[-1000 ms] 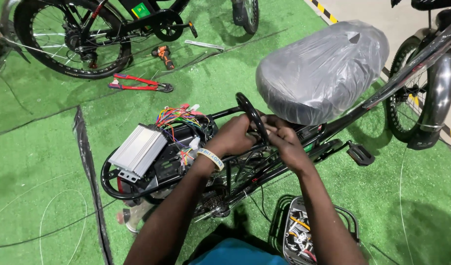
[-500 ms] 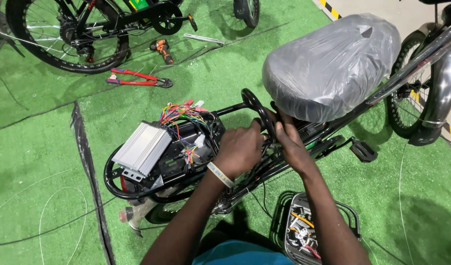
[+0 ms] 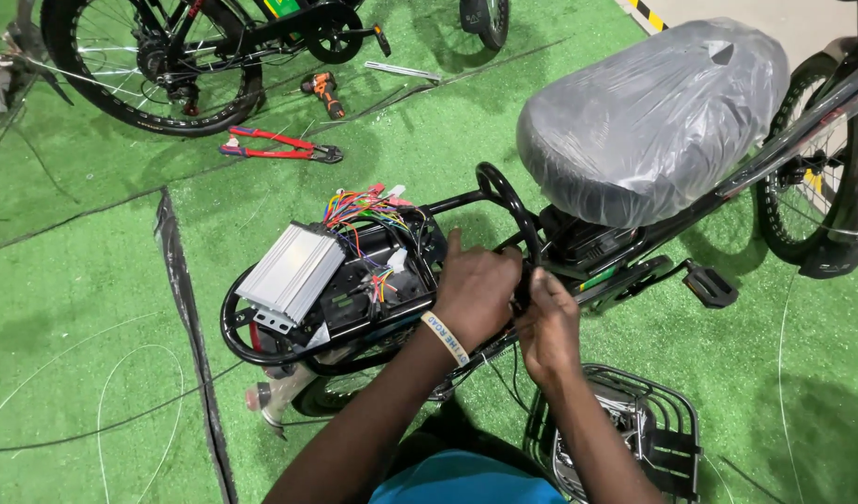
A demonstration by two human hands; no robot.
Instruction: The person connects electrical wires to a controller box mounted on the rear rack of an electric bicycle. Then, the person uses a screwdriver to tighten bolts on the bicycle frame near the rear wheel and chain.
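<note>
Head view, looking down at an e-bike lying across green turf [image 3: 93, 308].

My left hand [image 3: 476, 294] lies on the black frame tube [image 3: 504, 201] where the loop behind the seat [image 3: 648, 117] meets the rear rack [image 3: 238, 322]. Fingers curled over the tube, thumb up; grip pressed around the tube. A wristband [image 3: 445, 337] sits on that wrist.

My right hand [image 3: 548, 322] is just beside the left, touching it, at the same joint under the seat. Its fingertips are tucked against the frame; I cannot tell whether that grip pinches anything.

The seat is wrapped in clear plastic. On the rack: a silver finned controller box [image 3: 289, 273], tilted, with a bundle of coloured wires [image 3: 368, 210] running from it into a black tray [image 3: 378, 289].

A wire basket [image 3: 653, 429] lies on the turf near my right forearm. A pedal [image 3: 709, 285] sticks out to the right of the hands.

Well apart, at the top: red bolt cutters [image 3: 275, 147], an orange drill [image 3: 323, 91], and a second bike's wheel [image 3: 154, 61].
</note>
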